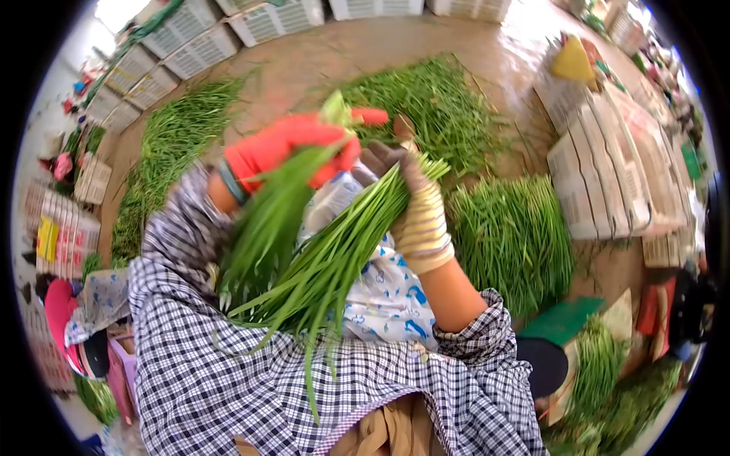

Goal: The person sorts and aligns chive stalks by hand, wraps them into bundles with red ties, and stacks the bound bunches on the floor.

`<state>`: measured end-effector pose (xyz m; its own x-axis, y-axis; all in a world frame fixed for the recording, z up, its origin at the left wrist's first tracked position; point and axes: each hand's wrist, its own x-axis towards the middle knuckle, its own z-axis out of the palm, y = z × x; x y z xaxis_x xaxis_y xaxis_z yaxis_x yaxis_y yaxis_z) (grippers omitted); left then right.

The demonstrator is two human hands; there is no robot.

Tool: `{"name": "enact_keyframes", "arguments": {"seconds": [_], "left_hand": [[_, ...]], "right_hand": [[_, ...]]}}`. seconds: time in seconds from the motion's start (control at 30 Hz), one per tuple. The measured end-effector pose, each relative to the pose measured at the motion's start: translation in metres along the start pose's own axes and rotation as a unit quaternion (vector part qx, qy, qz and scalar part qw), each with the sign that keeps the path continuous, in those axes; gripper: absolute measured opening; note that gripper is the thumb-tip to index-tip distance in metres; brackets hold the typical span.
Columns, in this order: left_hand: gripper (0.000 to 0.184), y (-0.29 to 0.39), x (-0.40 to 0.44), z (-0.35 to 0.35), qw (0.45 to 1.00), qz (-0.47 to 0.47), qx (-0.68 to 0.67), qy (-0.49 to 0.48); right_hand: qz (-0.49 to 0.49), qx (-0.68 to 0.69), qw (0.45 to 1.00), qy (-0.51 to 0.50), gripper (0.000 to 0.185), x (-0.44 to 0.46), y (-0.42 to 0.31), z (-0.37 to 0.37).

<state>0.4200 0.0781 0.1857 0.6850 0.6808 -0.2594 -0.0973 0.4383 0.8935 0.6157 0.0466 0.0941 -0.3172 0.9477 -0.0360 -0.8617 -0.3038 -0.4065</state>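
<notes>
My left hand (285, 148), in a red glove, is closed around a bunch of garlic chives (277, 201), blurred by motion, with pale stem ends sticking up past the fingers. Another bunch of garlic chives (353, 235) is gripped in my right hand (420, 216), which wears a yellow-striped glove with dark fingers. Its cut ends point up to the right, and its leaves hang down over my lap. Beneath them shows an apron (391, 300) with blue prints. The two hands are close together, the left one slightly higher in view.
Loose chives lie in a heap (426, 106) ahead and another heap (179, 129) at left. A neatly laid stack of chives (513, 243) is at my right. White plastic crates (274, 23) line the back, with more stacked crates (608, 163) at right. A green board (563, 319) lies nearer me.
</notes>
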Motion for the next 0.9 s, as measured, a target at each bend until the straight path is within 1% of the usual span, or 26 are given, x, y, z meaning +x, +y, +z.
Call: {"name": "enact_keyframes", "arguments": {"seconds": [0.03,0.07,0.1,0.17,0.2,0.23,0.3,0.33,0.37,0.4,0.43,0.47,0.5,0.53,0.57,0.63,0.7,0.77,0.8,0.83,0.87,0.9], "left_hand": [[0.066,-0.043,0.020,0.001,0.995,-0.010,-0.099,0.000],[0.065,-0.084,0.037,0.009,0.990,-0.010,-0.132,0.048],[0.065,-0.122,0.054,0.020,0.982,-0.012,-0.161,0.095],[0.066,-0.194,0.085,0.044,0.974,0.107,-0.114,0.161],[0.074,-0.214,0.091,0.056,0.973,0.145,-0.064,0.169],[0.074,-0.227,0.087,0.061,0.976,0.129,-0.075,0.157],[0.080,-0.240,0.071,0.061,0.980,0.157,0.077,0.099],[0.079,-0.237,0.058,0.058,0.994,0.098,0.048,0.025],[0.079,-0.236,0.050,0.061,0.994,0.094,0.043,0.023],[0.076,-0.236,0.041,0.063,0.997,-0.034,-0.031,-0.058],[0.074,-0.237,0.032,0.066,0.972,-0.159,-0.105,-0.135],[0.074,-0.238,0.028,0.072,0.973,-0.160,-0.106,-0.131],[0.074,-0.239,0.027,0.078,0.966,-0.165,-0.167,-0.112],[0.075,-0.240,0.027,0.081,0.954,-0.170,-0.228,-0.093],[0.075,-0.240,0.027,0.080,0.954,-0.168,-0.233,-0.091],[0.072,-0.241,0.024,0.079,0.943,-0.172,-0.278,-0.057],[0.073,-0.243,0.025,0.076,0.945,-0.158,-0.281,-0.052],[0.075,-0.242,0.024,0.074,0.945,-0.159,-0.279,-0.063],[0.075,-0.238,0.023,0.076,0.945,-0.157,-0.281,-0.057],[0.076,-0.230,0.024,0.080,0.933,-0.155,-0.319,-0.058],[0.076,-0.224,0.023,0.081,0.920,-0.153,-0.356,-0.060],[0.076,-0.225,0.024,0.077,0.920,-0.149,-0.358,-0.057]], "right_hand": [[0.017,-0.026,0.997,0.075,0.033,-0.019,0.003,-0.014],[0.040,-0.026,0.996,0.069,0.028,-0.033,0.004,-0.042],[0.054,0.024,0.997,0.059,0.028,-0.044,0.009,-0.075],[-0.028,-0.035,0.980,0.192,0.029,-0.066,0.012,-0.099],[-0.038,-0.034,0.975,0.217,0.029,-0.079,0.009,-0.106],[-0.034,-0.034,0.973,0.225,0.030,-0.092,0.005,-0.112],[-0.028,-0.040,0.969,0.243,0.031,-0.112,-0.001,-0.118],[-0.030,-0.045,0.967,0.250,0.031,-0.120,-0.001,-0.118],[-0.031,-0.047,0.965,0.257,0.031,-0.122,0.000,-0.118],[-0.021,-0.033,0.963,0.266,0.028,-0.122,0.006,-0.122],[-0.017,-0.032,0.963,0.267,0.028,-0.124,0.007,-0.124],[-0.013,-0.057,0.961,0.272,0.027,-0.121,0.002,-0.118],[-0.009,-0.084,0.958,0.274,0.026,-0.116,-0.004,-0.115],[-0.015,-0.092,0.968,0.231,0.024,-0.109,-0.016,-0.118],[-0.031,-0.133,0.963,0.231,0.025,-0.104,-0.029,-0.114],[0.012,-0.266,0.946,0.186,0.025,-0.088,-0.065,-0.132],[-0.042,-0.317,0.938,0.130,0.026,-0.060,-0.110,-0.122],[-0.168,-0.389,0.889,0.173,0.030,-0.021,-0.161,-0.111],[-0.230,-0.581,0.759,0.184,0.038,0.003,-0.189,-0.109],[-0.282,-0.738,0.585,0.182,0.046,0.020,-0.205,-0.108],[-0.280,-0.738,0.587,0.178,0.046,0.024,-0.201,-0.105],[-0.253,-0.732,0.626,0.088,0.050,0.028,-0.193,-0.098]]}}
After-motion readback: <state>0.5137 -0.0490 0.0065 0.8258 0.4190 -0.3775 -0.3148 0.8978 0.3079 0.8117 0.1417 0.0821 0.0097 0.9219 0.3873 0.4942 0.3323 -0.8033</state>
